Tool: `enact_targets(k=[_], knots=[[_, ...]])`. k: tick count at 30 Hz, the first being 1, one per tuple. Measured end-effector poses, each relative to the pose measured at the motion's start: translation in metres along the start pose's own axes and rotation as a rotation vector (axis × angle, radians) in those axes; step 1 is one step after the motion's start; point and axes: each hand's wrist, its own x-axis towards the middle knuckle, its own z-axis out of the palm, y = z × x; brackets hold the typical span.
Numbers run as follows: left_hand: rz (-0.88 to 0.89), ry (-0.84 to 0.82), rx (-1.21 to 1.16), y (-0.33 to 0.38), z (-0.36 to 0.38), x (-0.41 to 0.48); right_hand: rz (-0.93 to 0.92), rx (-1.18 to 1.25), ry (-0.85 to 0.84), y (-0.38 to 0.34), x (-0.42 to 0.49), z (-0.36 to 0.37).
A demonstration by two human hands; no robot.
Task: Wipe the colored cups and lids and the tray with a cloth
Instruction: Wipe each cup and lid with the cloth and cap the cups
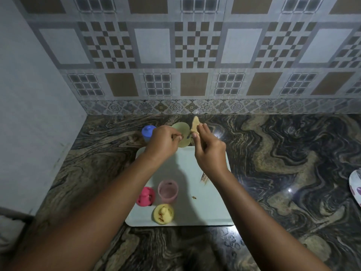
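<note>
Tabletop (273,153) of dark marbled stone carries a pale tray (211,208) near its front edge, with a tiled wall (195,55) rising behind.

Both hands are raised over the far edge of the tray. The left hand (163,141) has its fingers curled round a pale green round piece (180,136), pinching it by the rim; I cannot tell whether it is a cup or a lid. The right hand (209,151) grips a beige cloth (195,126) bunched between thumb and fingers, one end sticking up above the knuckles. The cloth is pressed against the right side of the green piece.

A blue cup (148,133) with its lid on stands on the tabletop just beyond the far left corner of the tray, partly hidden by the left hand.

Three things sit close together in the near left corner of the tray:
- a pink lid (145,196) at the left edge;
- a clear pink cup (168,191) upright just beside it;
- a yellow lid (163,214) by the near edge, with brown specks on it.

A few brown crumbs (193,197) lie on the bare middle of the tray. A brownish striped strip (204,178) shows under the right wrist; what it is I cannot tell. A white plate (355,186) with purple spots lies cut off at the right edge of the tabletop.
</note>
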Motion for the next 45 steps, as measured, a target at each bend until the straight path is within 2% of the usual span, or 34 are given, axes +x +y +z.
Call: enact_targets(k=[3, 9, 19, 28, 34, 40, 45], knots=[[-0.036, -0.07, 0.045, -0.015, 0.02, 0.01, 0.005, -0.042, -0.038, 0.02, 0.013, 0.017], [-0.048, -0.053, 0.129, -0.036, 0.052, 0.029, 0.103, -0.055, -0.039, 0.047, 0.025, 0.031], [-0.057, -0.096, 0.276, -0.064, 0.087, 0.054, 0.155, -0.021, -0.049, 0.069, 0.028, 0.046], [-0.126, -0.186, 0.349, -0.064, 0.1, 0.061, 0.226, 0.023, -0.088, 0.077, 0.022, 0.05], [-0.061, -0.152, 0.347, -0.059, 0.091, 0.057, 0.251, 0.066, -0.064, 0.075, 0.021, 0.045], [-0.001, -0.02, 0.156, -0.04, 0.046, 0.038, 0.257, 0.16, -0.055, 0.059, 0.016, 0.035], [0.003, 0.063, -0.048, -0.018, -0.009, -0.011, 0.285, 0.264, -0.151, 0.039, -0.008, 0.022]])
